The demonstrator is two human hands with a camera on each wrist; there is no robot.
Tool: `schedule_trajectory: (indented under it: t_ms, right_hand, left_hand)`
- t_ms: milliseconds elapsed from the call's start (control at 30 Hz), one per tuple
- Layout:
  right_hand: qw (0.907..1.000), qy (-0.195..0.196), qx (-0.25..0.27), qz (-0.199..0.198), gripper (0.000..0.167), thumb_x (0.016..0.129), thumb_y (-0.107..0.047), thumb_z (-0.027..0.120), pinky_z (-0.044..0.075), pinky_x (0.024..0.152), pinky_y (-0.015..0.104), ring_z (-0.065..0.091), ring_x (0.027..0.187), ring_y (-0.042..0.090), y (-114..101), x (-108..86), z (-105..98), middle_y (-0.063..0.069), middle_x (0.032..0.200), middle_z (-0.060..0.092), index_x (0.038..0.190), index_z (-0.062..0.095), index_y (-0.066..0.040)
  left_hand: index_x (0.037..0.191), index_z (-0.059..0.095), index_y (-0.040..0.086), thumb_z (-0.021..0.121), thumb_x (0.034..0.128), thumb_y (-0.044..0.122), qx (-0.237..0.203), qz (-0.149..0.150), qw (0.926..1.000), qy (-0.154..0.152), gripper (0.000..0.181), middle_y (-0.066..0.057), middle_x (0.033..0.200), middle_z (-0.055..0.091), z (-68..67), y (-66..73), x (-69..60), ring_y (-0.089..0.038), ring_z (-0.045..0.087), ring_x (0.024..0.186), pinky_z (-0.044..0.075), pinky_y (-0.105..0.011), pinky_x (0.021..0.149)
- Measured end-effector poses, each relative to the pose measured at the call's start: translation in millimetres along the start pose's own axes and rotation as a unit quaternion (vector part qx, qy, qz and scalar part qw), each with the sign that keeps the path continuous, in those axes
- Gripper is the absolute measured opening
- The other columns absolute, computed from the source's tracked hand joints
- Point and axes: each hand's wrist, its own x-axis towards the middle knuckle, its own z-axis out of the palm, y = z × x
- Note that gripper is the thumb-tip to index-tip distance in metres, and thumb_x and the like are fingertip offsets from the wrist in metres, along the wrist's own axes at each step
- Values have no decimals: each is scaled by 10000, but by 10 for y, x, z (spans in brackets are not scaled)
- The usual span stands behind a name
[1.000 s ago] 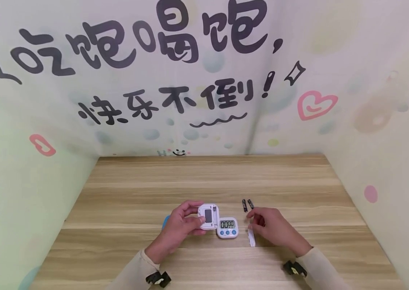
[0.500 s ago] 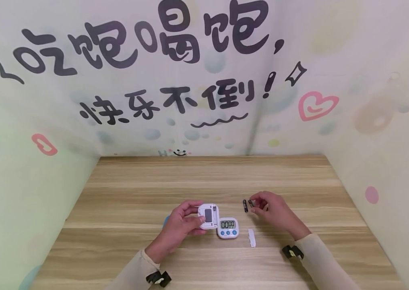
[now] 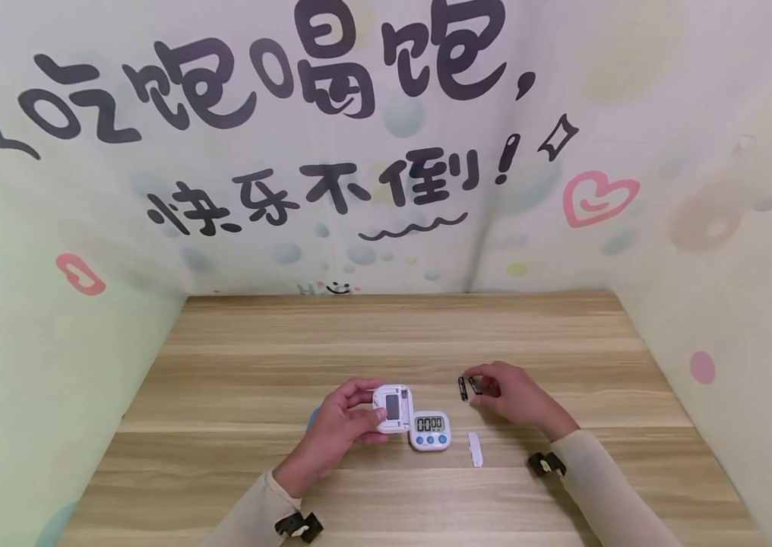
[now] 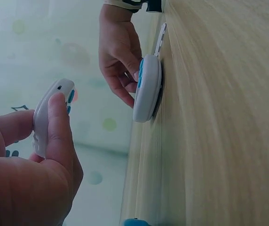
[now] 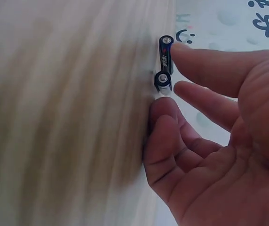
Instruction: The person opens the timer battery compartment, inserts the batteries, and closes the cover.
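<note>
The left hand (image 3: 334, 431) pinches a white digital timer (image 3: 393, 410), its back showing and its long battery slot (image 3: 406, 414) uncovered; I cannot tell what is inside. A second timer (image 3: 430, 441) lies mid-worktop (image 3: 256, 334), its screen (image 3: 430, 424) reading 00:00. One second ago the right hand (image 3: 516, 395) was over the white battery cover (image 3: 475, 450); now it is nearer the back edge. Its fingers bend around the right battery (image 3: 474, 386), but I cannot tell if they squeeze it. The left battery (image 3: 463, 388) lies just beside; its label is too blurry to read. The back wall (image 3: 256, 258) says 吃饱喝饱, 快乐不倒!
</note>
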Motion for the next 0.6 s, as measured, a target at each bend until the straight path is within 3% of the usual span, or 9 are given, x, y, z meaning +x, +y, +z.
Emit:
schedule_trajectory:
  t_ms: [333,600]
  right_hand:
    - [9993,-142,3,333,353,930,-158,823,497,717,289,547,825,149,-5,48,-3,-26,923,627,1257,697,-111]
    - [9990,-45,62,432,341,904,-148,852,504,676,280,555,807,162,-5,34,-7,-19,905,621,1172,643,-181]
  left_hand:
    - [1462,520,-6,734,950,-15,-3,28,10000,-44,555,-195,1290,633,6,2,-9,-216,739,966,685,-361,795]
    - [1468,519,2,732,953,-13,-12,-11,10000,-72,557,-181,1285,636,-4,-1,-5,-214,740,962,684,-359,798]
